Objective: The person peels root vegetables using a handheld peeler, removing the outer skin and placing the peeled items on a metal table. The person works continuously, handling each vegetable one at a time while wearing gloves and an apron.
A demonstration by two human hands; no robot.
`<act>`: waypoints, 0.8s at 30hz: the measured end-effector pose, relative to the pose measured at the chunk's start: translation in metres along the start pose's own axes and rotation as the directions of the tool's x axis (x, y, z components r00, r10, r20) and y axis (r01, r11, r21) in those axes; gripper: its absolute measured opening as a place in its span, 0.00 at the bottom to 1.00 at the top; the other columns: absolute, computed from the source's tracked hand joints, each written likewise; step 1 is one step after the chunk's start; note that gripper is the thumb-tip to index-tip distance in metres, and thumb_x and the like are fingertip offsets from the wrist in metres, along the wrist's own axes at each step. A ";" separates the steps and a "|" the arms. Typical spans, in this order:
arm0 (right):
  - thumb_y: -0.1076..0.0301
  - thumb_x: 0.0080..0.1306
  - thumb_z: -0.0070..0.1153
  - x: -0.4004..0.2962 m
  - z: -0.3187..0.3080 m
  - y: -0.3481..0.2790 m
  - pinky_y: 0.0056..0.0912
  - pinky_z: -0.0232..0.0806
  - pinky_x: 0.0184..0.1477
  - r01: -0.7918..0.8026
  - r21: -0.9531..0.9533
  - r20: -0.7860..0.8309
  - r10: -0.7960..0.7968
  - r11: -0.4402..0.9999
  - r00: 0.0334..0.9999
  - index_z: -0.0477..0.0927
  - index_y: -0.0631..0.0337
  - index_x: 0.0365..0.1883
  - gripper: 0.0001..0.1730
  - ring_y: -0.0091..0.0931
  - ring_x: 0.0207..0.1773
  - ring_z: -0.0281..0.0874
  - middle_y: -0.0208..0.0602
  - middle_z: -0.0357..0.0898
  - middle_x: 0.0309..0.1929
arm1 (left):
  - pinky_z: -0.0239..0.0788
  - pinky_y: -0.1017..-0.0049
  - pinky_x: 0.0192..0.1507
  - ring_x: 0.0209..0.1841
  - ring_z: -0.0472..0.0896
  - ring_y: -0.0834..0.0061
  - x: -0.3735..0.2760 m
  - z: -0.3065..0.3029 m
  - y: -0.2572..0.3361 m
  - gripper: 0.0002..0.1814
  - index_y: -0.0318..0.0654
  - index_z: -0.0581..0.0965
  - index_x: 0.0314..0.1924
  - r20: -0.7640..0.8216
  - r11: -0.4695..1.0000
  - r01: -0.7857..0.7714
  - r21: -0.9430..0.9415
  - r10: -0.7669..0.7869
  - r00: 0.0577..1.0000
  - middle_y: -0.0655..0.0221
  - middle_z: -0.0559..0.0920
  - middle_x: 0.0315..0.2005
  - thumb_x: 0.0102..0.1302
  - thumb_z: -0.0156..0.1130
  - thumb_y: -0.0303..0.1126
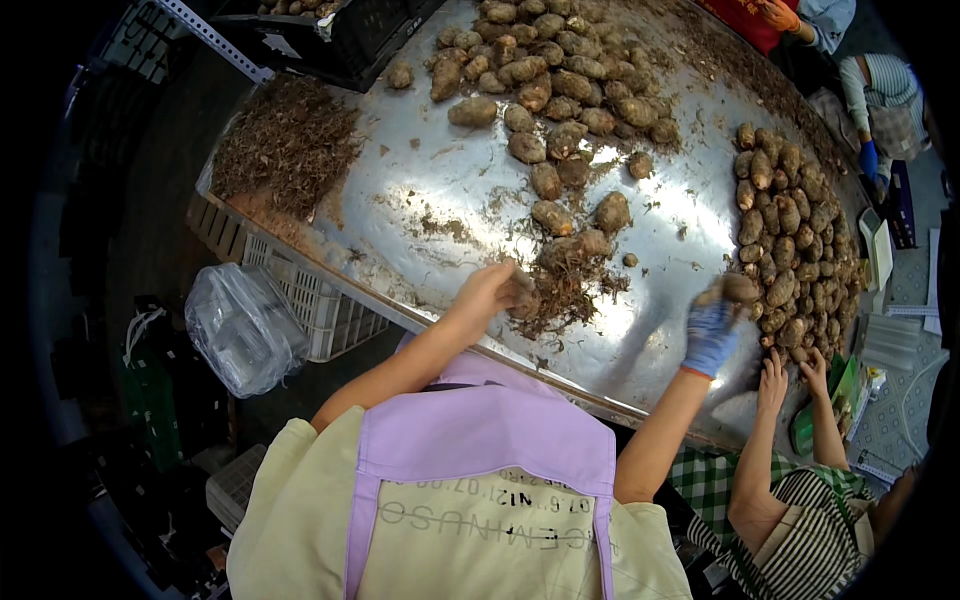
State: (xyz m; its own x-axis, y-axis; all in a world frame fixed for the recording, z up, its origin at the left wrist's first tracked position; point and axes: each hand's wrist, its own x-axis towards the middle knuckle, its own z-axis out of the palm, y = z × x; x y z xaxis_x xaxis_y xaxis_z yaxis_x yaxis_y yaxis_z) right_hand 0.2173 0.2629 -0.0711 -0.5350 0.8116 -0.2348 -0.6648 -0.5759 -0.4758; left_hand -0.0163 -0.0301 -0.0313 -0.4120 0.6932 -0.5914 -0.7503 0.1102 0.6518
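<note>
My bare left hand (491,289) is at the near edge of the metal table (420,255), its fingers on a brown taro corm (527,304) beside loose root fibres (570,296). My right hand (711,330), in a blue knitted glove, is raised at the right with a brown taro corm (739,288) at its fingers; both are blurred by motion. Just beyond the fibres lie more taro corms (574,249), leading back to a large heap of unsorted-looking corms (570,82). A second, denser pile of corms (784,217) lies right of my gloved hand.
A black crate (322,45) stands at the back left, near a mound of root fibres (285,150). A clear plastic bag (244,330) and a white crate (322,315) are below the left edge. A co-worker's hands (772,382) touch the right pile; other people stand at the far right.
</note>
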 end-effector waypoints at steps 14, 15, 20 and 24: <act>0.54 0.48 0.66 -0.025 0.118 0.143 0.38 0.64 0.54 0.526 -0.739 0.475 0.230 -0.420 0.850 0.72 0.61 0.53 0.36 0.38 0.51 0.70 0.46 0.71 0.50 | 0.64 0.73 0.46 0.41 0.74 0.74 0.001 -0.002 0.005 0.21 0.38 0.70 0.51 -0.002 0.977 0.122 -0.178 -0.124 0.992 0.64 0.76 0.43 0.71 0.39 0.46; 0.54 0.46 0.66 -0.029 0.126 0.149 0.39 0.63 0.54 0.525 -0.674 0.465 0.253 -0.519 0.848 0.72 0.61 0.52 0.36 0.39 0.51 0.69 0.47 0.71 0.50 | 0.64 0.74 0.44 0.39 0.74 0.75 0.000 -0.002 0.006 0.20 0.38 0.70 0.50 -0.006 0.976 0.114 -0.185 -0.118 0.993 0.65 0.76 0.40 0.71 0.40 0.44; 0.52 0.44 0.68 -0.030 0.124 0.153 0.42 0.63 0.53 0.493 -0.581 0.428 0.271 -0.648 0.862 0.74 0.60 0.48 0.35 0.40 0.50 0.69 0.45 0.72 0.47 | 0.65 0.76 0.42 0.40 0.74 0.79 0.004 -0.010 -0.001 0.17 0.40 0.72 0.48 0.006 0.992 0.056 -0.110 -0.056 0.998 0.70 0.78 0.37 0.68 0.49 0.43; 0.51 0.43 0.68 -0.041 0.111 0.137 0.42 0.63 0.50 0.441 -0.822 0.378 0.235 -0.360 0.896 0.75 0.60 0.44 0.33 0.41 0.48 0.69 0.44 0.73 0.43 | 0.66 0.76 0.42 0.40 0.74 0.79 0.006 0.000 0.001 0.17 0.41 0.72 0.50 -0.072 0.997 0.019 0.077 -0.013 0.997 0.71 0.77 0.38 0.67 0.50 0.43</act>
State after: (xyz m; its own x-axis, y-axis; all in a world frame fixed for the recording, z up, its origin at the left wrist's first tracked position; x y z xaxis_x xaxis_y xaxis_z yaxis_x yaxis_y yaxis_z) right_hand 0.0904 0.1401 -0.0320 -0.8321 0.5547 -0.0020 0.4323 0.6463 -0.6288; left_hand -0.0195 -0.0263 -0.0342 -0.4381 0.6384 -0.6329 -0.7162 0.1777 0.6749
